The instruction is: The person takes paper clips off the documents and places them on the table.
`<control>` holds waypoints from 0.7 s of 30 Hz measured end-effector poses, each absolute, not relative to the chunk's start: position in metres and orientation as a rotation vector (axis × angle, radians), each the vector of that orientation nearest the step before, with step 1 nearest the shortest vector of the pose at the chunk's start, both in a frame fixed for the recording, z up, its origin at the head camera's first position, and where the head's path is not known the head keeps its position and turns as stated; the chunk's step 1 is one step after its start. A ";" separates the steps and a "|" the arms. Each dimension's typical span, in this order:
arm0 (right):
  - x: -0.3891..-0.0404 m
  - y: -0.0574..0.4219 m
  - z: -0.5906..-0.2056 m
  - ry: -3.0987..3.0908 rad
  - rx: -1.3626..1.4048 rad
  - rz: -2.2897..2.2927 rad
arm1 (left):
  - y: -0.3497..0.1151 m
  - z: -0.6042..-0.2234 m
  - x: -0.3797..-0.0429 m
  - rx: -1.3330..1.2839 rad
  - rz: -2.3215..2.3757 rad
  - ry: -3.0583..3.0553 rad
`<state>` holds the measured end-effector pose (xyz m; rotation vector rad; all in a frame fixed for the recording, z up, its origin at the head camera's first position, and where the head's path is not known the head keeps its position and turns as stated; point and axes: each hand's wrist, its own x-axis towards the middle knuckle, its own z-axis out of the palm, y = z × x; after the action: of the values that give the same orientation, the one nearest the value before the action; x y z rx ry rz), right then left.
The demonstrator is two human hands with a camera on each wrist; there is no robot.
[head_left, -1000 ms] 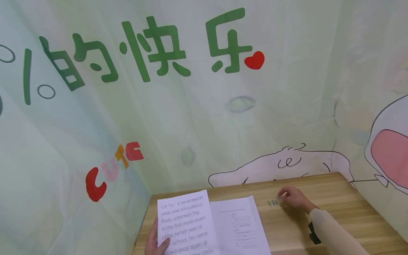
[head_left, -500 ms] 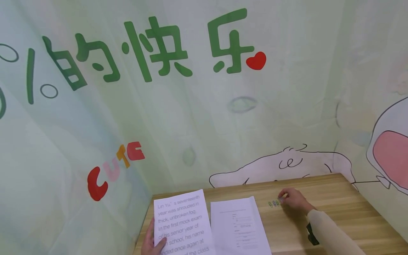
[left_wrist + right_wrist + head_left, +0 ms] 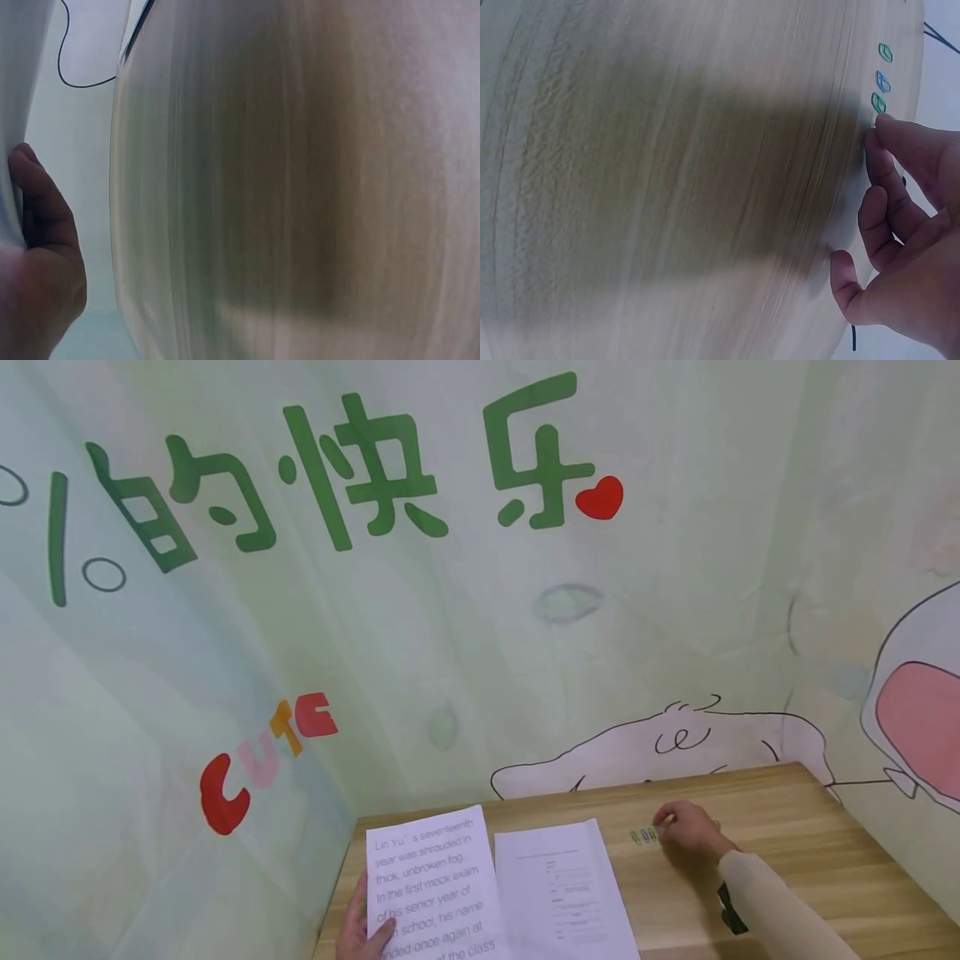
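Note:
My left hand (image 3: 366,920) grips the left edge of white paper (image 3: 427,885) with large printed English text, thumb on the front and fingers behind. In the left wrist view the fingers (image 3: 46,202) curl around the paper's edge. Several small coloured paper clips lie in a row on the table; a green clip (image 3: 885,52), a blue clip (image 3: 883,81) and another green clip (image 3: 879,103) show clearly. At the right end of that row my right hand (image 3: 692,827) pinches a paper clip between thumb and forefinger, mostly hidden by the fingertips. Its other fingers are loosely bent.
Another white printed sheet (image 3: 555,885) lies on the wooden table (image 3: 780,827) between the held paper and the clips. A printed fabric backdrop (image 3: 450,635) stands close behind the table and along its left side. A black strap (image 3: 729,910) shows at the right wrist.
The held paper shifts slightly left, then a little back. The right hand stays at the end of the clip row, almost still. The head view sways slightly.

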<state>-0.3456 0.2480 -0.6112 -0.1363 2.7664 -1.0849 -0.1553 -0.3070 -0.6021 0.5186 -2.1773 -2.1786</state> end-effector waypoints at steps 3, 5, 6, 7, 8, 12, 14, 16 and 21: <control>-0.345 0.248 -0.611 2.779 -0.132 -1.072 | -0.306 -0.601 -0.153 0.519 -2.211 -2.172; -0.345 0.247 -0.611 2.787 -0.143 -1.063 | -0.306 -0.601 -0.153 0.533 -2.220 -2.170; -0.345 0.247 -0.611 2.787 -0.140 -1.062 | -0.306 -0.602 -0.153 0.543 -2.214 -2.174; -0.345 0.247 -0.611 2.786 -0.139 -1.061 | -0.306 -0.602 -0.153 0.547 -2.211 -2.178; -0.346 0.246 -0.612 2.785 -0.136 -1.061 | -0.307 -0.603 -0.153 0.543 -2.208 -2.179; -0.346 0.245 -0.613 2.779 -0.109 -1.065 | -0.313 -0.606 -0.157 0.496 -2.163 -2.218; -0.345 0.245 -0.613 2.781 -0.104 -1.067 | -0.316 -0.607 -0.159 0.474 -2.146 -2.229; -0.345 0.246 -0.614 2.787 -0.102 -1.066 | -0.319 -0.607 -0.162 0.478 -2.128 -2.240; -0.344 0.246 -0.616 2.805 -0.125 -1.062 | -0.323 -0.604 -0.166 0.493 -2.103 -2.260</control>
<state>-0.3444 0.2458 -0.6160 -0.1253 2.8052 -1.0622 -0.1661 -0.3233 -0.6041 0.4929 -2.2597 -2.1029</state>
